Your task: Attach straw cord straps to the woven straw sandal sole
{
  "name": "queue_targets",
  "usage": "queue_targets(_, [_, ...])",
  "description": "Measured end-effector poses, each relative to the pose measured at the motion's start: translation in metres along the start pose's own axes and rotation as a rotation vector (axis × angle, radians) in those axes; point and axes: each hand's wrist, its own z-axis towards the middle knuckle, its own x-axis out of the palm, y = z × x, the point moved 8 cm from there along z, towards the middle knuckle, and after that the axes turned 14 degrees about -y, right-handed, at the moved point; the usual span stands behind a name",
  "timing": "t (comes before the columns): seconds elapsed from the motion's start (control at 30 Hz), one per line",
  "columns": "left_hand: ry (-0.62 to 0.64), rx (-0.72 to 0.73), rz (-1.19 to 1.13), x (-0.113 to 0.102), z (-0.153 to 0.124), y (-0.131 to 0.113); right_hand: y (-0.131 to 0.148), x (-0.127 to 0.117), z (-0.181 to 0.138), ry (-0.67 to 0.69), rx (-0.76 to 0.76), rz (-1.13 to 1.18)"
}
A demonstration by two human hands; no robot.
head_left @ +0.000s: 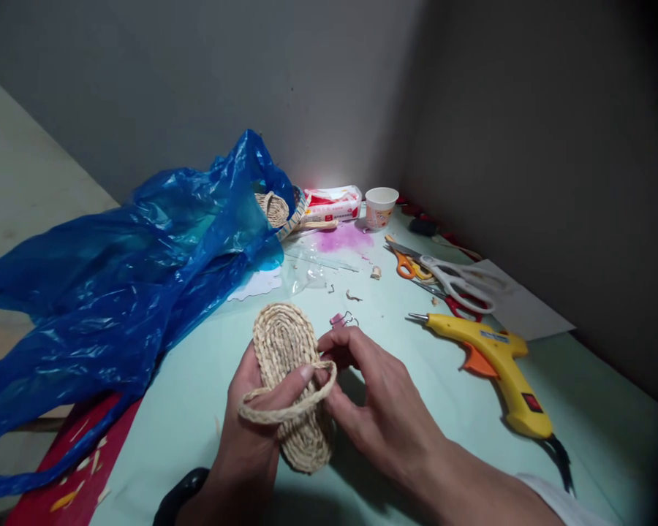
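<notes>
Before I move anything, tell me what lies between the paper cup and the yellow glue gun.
In the head view, scissors with white, orange and red handles lie between the paper cup and the yellow glue gun.

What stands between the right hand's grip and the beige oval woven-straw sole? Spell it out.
Nothing visible blocks the right hand's grip: its fingertips are at the right edge of the sole. A beige braided straw strap loops over it, beside those fingertips.
</notes>
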Motion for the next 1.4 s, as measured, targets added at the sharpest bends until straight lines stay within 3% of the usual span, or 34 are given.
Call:
queue_targets(0.2, [0.002, -0.023, -0.070, -0.004, 0.007, 0.003, 0.007, -0.004, -0.001, -0.015, -0.163, -0.074])
queue_targets(0.83, [-0.009, -0.071, -0.091, -0.004, 0.004, 0.004, 0.013, -0.005, 0.002, 0.026, -0.211, -0.078])
queue_targets(1.17, [-0.033, 0.002, -0.001, -0.007, 0.007, -0.003, 0.024, -0.004, -0.006, 0.099, -0.407, -0.130])
queue_targets(1.4, [0.004, 0.060, -0.030, -0.004, 0.003, -0.009, 0.033, -0.008, -0.013, -0.016, -0.596, -0.212])
